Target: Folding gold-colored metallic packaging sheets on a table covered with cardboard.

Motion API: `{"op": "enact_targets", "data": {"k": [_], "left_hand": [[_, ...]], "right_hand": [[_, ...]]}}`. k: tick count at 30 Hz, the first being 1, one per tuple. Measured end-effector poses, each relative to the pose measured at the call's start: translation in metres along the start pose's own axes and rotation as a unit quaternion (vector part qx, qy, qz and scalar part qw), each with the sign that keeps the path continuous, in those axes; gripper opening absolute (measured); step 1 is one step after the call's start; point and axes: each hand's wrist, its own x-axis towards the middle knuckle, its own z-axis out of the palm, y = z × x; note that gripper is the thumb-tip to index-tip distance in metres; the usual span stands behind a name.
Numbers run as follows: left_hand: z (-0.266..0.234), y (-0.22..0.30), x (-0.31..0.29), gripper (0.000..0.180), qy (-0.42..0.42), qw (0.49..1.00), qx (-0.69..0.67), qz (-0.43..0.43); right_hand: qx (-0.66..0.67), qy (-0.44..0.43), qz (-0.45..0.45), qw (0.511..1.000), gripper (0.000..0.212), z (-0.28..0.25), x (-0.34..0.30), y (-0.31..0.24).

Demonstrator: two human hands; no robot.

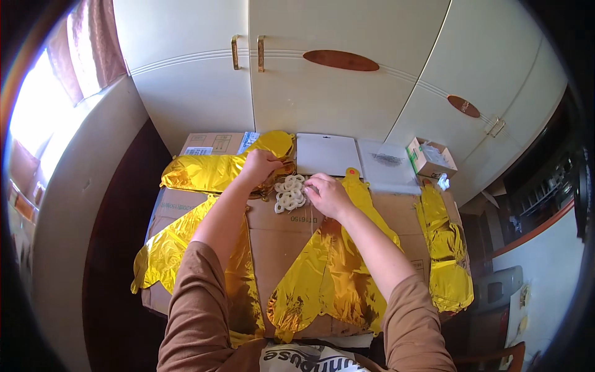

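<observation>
My left hand [260,167] reaches over the far gold foil balloons [207,173], its fingers closed at their right end; what lies between the fingertips is hidden. A small heap of white rings [289,193] sits on the cardboard between my hands. My right hand [326,193] is at the heap's right edge, fingers pinched together; whatever they hold is too small to make out. Beneath my right forearm a flat gold foil balloon [328,266] spreads toward me in two wide legs. Another gold balloon [164,251] lies under my left forearm.
Brown cardboard [276,235] covers the table. At the back are a white flat board [327,155], a clear plastic sheet [387,167] and a small open box [432,158]. More folded gold foil [446,254] lies along the right edge. White cabinets [347,93] stand behind.
</observation>
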Motion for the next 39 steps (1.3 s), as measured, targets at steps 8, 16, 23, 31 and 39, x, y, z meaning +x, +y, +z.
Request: {"op": "enact_targets", "data": {"k": [8, 16, 23, 31, 39], "left_hand": [[0.000, -0.021, -0.001, 0.028, 0.096, 0.995, -0.036, 0.012], [0.002, -0.031, -0.006, 0.017, 0.041, 0.976, 0.067, 0.201], [0.003, 0.009, -0.008, 0.019, -0.073, 0.929, 0.287, 0.222], [0.006, -0.012, 0.001, 0.019, -0.019, 0.969, 0.218, 0.118], [-0.015, -0.025, 0.004, 0.035, -0.016, 0.991, -0.105, -0.083]], "right_hand": [[0.008, -0.034, 0.052, 0.998, 0.023, 0.013, 0.035, -0.004], [-0.144, -0.076, -0.019, 0.986, 0.022, 0.028, 0.085, 0.001], [-0.132, -0.122, -0.025, 0.983, 0.027, 0.038, 0.094, 0.021], [-0.006, -0.048, 0.051, 0.998, 0.038, 0.036, 0.083, 0.009], [-0.056, -0.004, -0.011, 0.998, 0.035, 0.037, 0.079, 0.001]]}}
